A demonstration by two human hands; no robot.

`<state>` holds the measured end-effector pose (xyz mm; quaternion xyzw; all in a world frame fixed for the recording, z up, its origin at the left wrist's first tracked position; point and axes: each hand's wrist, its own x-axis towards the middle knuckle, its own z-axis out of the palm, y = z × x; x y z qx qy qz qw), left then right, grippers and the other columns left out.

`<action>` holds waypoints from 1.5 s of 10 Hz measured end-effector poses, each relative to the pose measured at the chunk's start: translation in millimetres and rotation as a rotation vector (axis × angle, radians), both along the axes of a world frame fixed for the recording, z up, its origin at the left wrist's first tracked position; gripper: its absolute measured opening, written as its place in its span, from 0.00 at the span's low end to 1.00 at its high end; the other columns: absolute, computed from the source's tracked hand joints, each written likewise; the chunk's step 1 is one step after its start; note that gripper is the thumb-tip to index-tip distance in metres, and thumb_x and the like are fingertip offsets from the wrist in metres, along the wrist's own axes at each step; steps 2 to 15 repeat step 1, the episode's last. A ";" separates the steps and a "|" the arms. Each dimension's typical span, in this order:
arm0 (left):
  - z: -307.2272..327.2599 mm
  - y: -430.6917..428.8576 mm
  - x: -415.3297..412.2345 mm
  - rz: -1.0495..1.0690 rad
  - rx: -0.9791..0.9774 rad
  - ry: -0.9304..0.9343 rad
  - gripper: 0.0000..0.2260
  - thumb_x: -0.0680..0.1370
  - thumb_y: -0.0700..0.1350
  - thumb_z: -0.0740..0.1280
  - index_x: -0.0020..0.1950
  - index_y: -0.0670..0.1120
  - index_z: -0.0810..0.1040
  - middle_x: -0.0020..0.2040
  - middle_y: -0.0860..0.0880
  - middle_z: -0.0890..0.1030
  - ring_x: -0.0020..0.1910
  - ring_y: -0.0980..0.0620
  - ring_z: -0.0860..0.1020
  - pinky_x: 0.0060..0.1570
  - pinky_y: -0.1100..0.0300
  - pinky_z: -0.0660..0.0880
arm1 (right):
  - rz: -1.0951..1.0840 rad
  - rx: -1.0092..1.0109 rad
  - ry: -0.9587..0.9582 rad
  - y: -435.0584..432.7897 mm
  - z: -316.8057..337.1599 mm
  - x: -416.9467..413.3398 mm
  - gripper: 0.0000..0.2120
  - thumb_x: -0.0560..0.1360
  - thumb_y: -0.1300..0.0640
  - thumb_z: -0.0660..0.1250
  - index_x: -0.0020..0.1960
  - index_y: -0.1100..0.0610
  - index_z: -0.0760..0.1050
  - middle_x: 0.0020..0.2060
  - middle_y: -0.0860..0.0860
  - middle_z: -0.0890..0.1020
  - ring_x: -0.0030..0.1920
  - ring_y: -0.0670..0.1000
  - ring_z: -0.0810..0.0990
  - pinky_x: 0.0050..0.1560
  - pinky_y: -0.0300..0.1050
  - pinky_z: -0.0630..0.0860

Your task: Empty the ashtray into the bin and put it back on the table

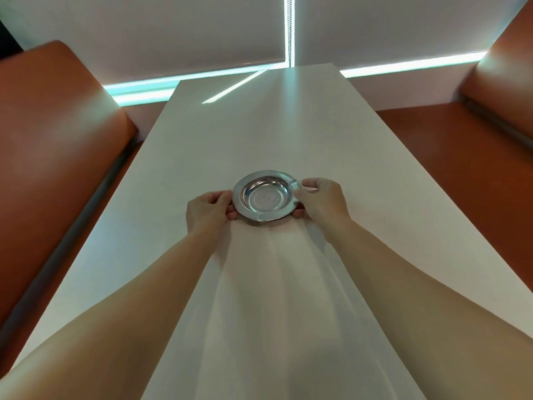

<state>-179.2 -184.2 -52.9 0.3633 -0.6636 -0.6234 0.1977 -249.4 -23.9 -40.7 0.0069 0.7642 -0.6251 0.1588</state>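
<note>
A round shiny metal ashtray (pixel 266 195) sits at the middle of the long white table (pixel 259 125). Its bowl looks bare, with only faint marks on the bottom. My left hand (pixel 207 209) grips the ashtray's left rim with thumb and fingers. My right hand (pixel 320 201) pinches the right rim, fingers curled over the edge. Whether the ashtray rests on the table or is held just above it, I cannot tell. No bin is in view.
Orange upholstered bench seats flank the table, one on the left (pixel 57 134) and one on the right (pixel 473 145). Drawn window blinds (pixel 173 33) hang behind the table's far end, with bright light along their lower edge.
</note>
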 end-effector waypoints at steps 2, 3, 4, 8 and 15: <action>1.4 2.8 13.3 0.034 0.006 0.005 0.06 0.76 0.45 0.64 0.42 0.44 0.77 0.33 0.49 0.78 0.26 0.56 0.78 0.45 0.59 0.78 | -0.020 -0.021 0.004 11.0 -3.2 6.9 0.16 0.73 0.61 0.64 0.60 0.58 0.71 0.44 0.55 0.80 0.32 0.50 0.79 0.51 0.49 0.80; 1.4 2.8 13.3 0.034 0.006 0.005 0.06 0.76 0.45 0.64 0.42 0.44 0.77 0.33 0.49 0.78 0.26 0.56 0.78 0.45 0.59 0.78 | -0.020 -0.021 0.004 11.0 -3.2 6.9 0.16 0.73 0.61 0.64 0.60 0.58 0.71 0.44 0.55 0.80 0.32 0.50 0.79 0.51 0.49 0.80; 1.4 2.8 13.3 0.034 0.006 0.005 0.06 0.76 0.45 0.64 0.42 0.44 0.77 0.33 0.49 0.78 0.26 0.56 0.78 0.45 0.59 0.78 | -0.020 -0.021 0.004 11.0 -3.2 6.9 0.16 0.73 0.61 0.64 0.60 0.58 0.71 0.44 0.55 0.80 0.32 0.50 0.79 0.51 0.49 0.80; 1.4 2.8 13.3 0.034 0.006 0.005 0.06 0.76 0.45 0.64 0.42 0.44 0.77 0.33 0.49 0.78 0.26 0.56 0.78 0.45 0.59 0.78 | -0.020 -0.021 0.004 11.0 -3.2 6.9 0.16 0.73 0.61 0.64 0.60 0.58 0.71 0.44 0.55 0.80 0.32 0.50 0.79 0.51 0.49 0.80; 1.4 2.8 13.3 0.034 0.006 0.005 0.06 0.76 0.45 0.64 0.42 0.44 0.77 0.33 0.49 0.78 0.26 0.56 0.78 0.45 0.59 0.78 | -0.020 -0.021 0.004 11.0 -3.2 6.9 0.16 0.73 0.61 0.64 0.60 0.58 0.71 0.44 0.55 0.80 0.32 0.50 0.79 0.51 0.49 0.80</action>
